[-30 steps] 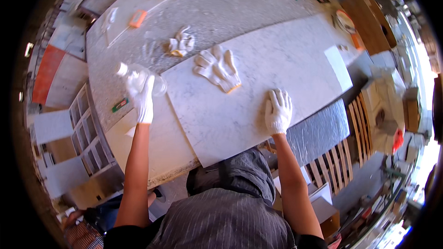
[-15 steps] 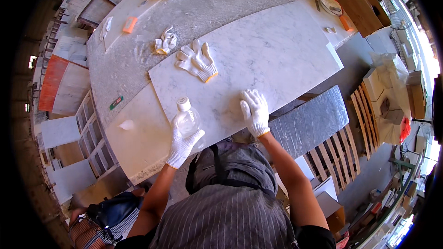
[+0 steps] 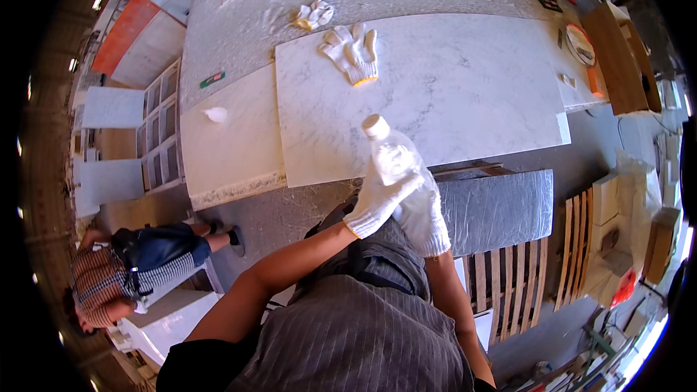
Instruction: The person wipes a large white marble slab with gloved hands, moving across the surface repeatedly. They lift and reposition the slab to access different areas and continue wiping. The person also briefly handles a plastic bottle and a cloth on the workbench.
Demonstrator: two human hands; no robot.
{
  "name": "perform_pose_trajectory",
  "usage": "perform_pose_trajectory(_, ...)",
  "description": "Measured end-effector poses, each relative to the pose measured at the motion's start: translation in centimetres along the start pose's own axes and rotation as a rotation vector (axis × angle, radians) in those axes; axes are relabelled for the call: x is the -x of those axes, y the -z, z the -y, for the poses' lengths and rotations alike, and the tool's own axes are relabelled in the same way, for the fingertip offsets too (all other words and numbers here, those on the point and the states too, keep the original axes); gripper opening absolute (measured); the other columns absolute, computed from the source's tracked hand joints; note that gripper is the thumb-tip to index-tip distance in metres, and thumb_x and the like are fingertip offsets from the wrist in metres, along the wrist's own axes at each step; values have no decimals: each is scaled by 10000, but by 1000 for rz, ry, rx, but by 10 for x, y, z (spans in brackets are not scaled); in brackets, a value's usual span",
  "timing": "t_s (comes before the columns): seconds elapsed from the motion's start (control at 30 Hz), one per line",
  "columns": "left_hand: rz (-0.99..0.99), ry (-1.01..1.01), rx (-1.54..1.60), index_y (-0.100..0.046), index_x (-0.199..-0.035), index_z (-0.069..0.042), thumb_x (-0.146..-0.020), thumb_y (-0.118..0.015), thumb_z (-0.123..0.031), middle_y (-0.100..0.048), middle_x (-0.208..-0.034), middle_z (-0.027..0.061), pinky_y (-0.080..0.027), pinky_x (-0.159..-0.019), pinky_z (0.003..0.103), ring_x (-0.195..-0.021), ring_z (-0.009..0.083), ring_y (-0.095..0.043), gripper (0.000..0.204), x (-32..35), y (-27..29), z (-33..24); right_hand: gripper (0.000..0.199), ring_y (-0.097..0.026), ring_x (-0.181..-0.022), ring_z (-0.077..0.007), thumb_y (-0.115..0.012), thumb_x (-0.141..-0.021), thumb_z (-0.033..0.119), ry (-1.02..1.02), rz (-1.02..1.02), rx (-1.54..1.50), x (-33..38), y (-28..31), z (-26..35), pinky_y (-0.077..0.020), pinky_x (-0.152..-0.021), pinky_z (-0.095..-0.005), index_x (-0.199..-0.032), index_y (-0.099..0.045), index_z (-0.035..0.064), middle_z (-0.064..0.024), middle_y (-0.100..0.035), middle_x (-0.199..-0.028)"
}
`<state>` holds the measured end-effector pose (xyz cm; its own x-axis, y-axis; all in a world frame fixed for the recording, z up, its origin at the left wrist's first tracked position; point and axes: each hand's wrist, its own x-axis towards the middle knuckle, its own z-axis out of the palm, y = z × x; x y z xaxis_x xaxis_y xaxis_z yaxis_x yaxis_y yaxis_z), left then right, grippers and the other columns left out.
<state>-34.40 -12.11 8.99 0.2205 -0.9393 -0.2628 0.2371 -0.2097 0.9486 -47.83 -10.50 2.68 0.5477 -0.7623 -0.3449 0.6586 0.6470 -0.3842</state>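
Note:
A clear plastic bottle with a white cap is held upright close to my chest, over the near edge of a large white marble slab. My left hand, in a white knit glove, wraps around the bottle's lower part from the left. My right hand, also gloved, grips the bottle's base from behind and below. A spare pair of white gloves lies flat on the far left part of the slab.
A crumpled glove lies on the grey table beyond the slab, and a small white piece on a beige slab at left. A grey slab and wooden pallets stand at right. Another person crouches at lower left.
My left hand carried the bottle from the table's left side across to my chest. My right hand lifted off the marble slab and joined it on the bottle.

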Motion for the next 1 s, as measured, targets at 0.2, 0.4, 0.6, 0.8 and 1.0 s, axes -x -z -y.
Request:
perform_pose_trajectory(0.2,141,-44,-434,-333,-1497,21,-893,-786,-185,-453,-1471,199,-397,-1148,403,-1377,277,-466,783,40,34,36,797,-609,-1143,-218,-715,-895,573,18,-262,336,1,16,41,-518,-864,-309,-1467,-401,116,-62,-555,-1353)
perform_pose_trajectory(0.4,26,184,-440,-352,-1504,8,-926,-744,-200,-464,-1501,218,-398,-1141,423,-1385,316,-483,729,101,108,65,768,-595,-1148,-254,-760,-883,411,-12,-244,784,-19,-14,47,-523,-891,-435,-1480,-367,129,-118,-543,-1333)
perform_pose_trajectory(0.6,14,43,-603,-376,-1497,-1,-944,-710,-204,-473,-1498,212,-404,-1137,422,-1373,326,-501,677,129,142,58,707,-601,-1029,-195,-817,-840,292,235,-99,1369,-54,-66,10,-519,-875,-365,-1386,-442,47,-126,-588,-1244)
perform_pose_trajectory(0.8,-144,-65,-763,-447,-1431,15,-907,-712,-252,-556,-1391,251,-439,-1082,448,-1268,389,-560,646,152,200,51,763,-661,-1039,-365,-848,-760,375,407,48,1870,-69,-138,-30,-555,-862,-455,-1368,-495,79,-191,-596,-1235)
perform_pose_trajectory(1.0,-200,-39,-892,-458,-1418,9,-902,-712,-254,-563,-1374,255,-442,-1067,458,-1249,403,-559,632,184,262,47,714,-698,-935,-333,-843,-743,386,500,325,2223,-72,-210,-62,-589,-776,-443,-1343,-541,145,-142,-610,-1146)
